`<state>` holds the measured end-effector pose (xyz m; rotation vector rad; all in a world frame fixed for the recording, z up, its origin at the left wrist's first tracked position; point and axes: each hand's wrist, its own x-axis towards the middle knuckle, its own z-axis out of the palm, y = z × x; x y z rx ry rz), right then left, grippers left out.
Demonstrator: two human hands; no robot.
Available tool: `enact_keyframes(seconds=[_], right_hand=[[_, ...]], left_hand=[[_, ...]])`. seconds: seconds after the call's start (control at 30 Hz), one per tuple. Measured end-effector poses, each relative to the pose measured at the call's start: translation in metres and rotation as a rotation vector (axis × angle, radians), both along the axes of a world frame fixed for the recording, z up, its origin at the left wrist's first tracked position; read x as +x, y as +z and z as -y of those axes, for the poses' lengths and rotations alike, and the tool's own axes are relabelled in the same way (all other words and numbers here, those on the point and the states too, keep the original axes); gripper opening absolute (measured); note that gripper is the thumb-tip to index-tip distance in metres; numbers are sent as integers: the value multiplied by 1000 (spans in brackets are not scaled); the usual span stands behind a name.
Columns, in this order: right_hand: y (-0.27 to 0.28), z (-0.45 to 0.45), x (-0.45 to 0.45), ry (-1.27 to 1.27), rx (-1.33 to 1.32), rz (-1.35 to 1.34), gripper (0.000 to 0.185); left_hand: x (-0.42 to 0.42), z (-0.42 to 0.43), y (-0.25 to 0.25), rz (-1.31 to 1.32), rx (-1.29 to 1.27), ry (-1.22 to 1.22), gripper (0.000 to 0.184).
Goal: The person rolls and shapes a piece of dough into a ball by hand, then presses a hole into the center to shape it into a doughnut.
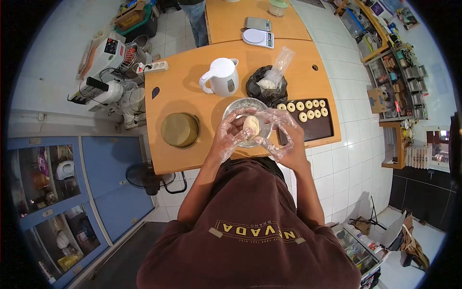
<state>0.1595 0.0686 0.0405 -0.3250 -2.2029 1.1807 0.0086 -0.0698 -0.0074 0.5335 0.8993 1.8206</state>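
Over a metal bowl (pixel 245 103), a pale lump of dough (pixel 252 124) rests in the fingers of my left hand (pixel 228 137). The left thumb presses against its near side. My right hand (pixel 288 136) curves beside the dough, thumb and fingers spread wide in a C shape. Whether its fingertips touch the dough I cannot tell. White flour coats both hands. To the right, a dark baking tray (pixel 308 133) carries several ring-shaped dough pieces (pixel 310 114) in rows at its far side.
Beyond the bowl stand a white electric kettle (pixel 224 77) and a black plastic bag (pixel 260 89) with a clear bag of white powder (pixel 276 72). A round tin (pixel 180 130) sits left. Farther back are a white scale (pixel 258 38) and a power strip (pixel 154 67). Another person's leg (pixel 195 24) shows behind.
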Motion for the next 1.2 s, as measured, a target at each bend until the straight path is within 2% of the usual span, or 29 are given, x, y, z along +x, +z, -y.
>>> enact_keyframes(seconds=[0.17, 0.3, 0.4, 0.6, 0.8, 0.9, 1.1, 1.2], right_hand=[[-15, -20, 4, 145, 12, 72, 50], [-8, -25, -2, 79, 71, 38, 42], [-11, -33, -5, 64, 44, 47, 42], [-7, -43, -8, 50, 29, 22, 38], [-23, -56, -6, 75, 64, -51, 39], [-23, -61, -2, 113, 44, -33, 38], [-27, -77, 1, 217, 26, 2, 36], [-32, -82, 2, 231, 7, -1, 37]], left_hand=[[5, -2, 3, -93, -27, -28, 58], [7, -3, -11, -96, -113, 53, 55], [10, -5, -11, -53, -127, 73, 43], [23, -12, -12, 206, -55, 146, 38], [34, -24, -1, 216, -170, 214, 33], [43, -28, -10, 292, -119, 234, 31], [52, -36, -7, 377, -192, 296, 31], [53, -41, -3, 360, -168, 319, 30]])
